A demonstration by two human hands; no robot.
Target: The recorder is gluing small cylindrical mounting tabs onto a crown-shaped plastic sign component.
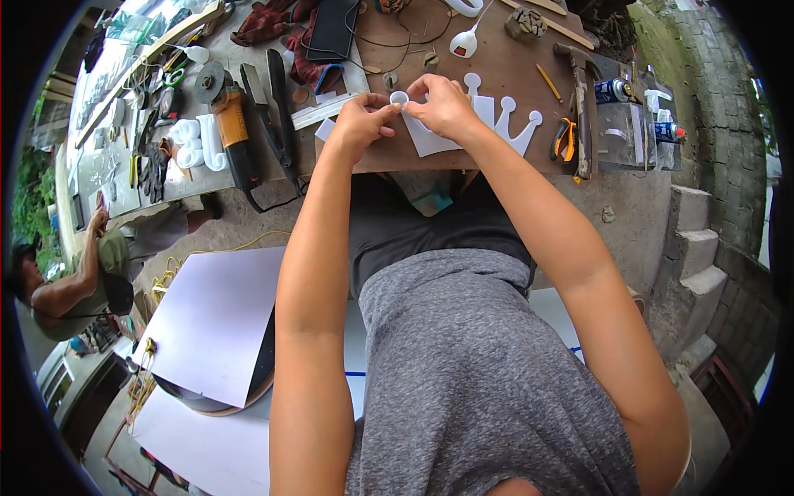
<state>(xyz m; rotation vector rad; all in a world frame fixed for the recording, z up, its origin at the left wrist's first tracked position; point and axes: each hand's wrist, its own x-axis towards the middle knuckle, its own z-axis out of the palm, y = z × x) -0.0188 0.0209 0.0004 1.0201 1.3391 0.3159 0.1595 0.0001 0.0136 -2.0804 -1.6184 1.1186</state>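
Near the front edge of the brown wooden surface [496, 74], the left hand [361, 122] and right hand [445, 103] pinch the ringed tip of a flat white crown-shaped cutout [488, 124]. Its long axis runs left to right, points aimed away from the person. Bare wood lies beyond; an orange-handled utility knife [564, 139] sits just right, an angle grinder [234, 132] left.

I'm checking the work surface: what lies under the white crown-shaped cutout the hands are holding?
Under the white crown-shaped cutout is the brown wooden tabletop. The left hand and right hand pinch its left tip, hiding that corner; whatever sits directly beneath the cutout is covered.
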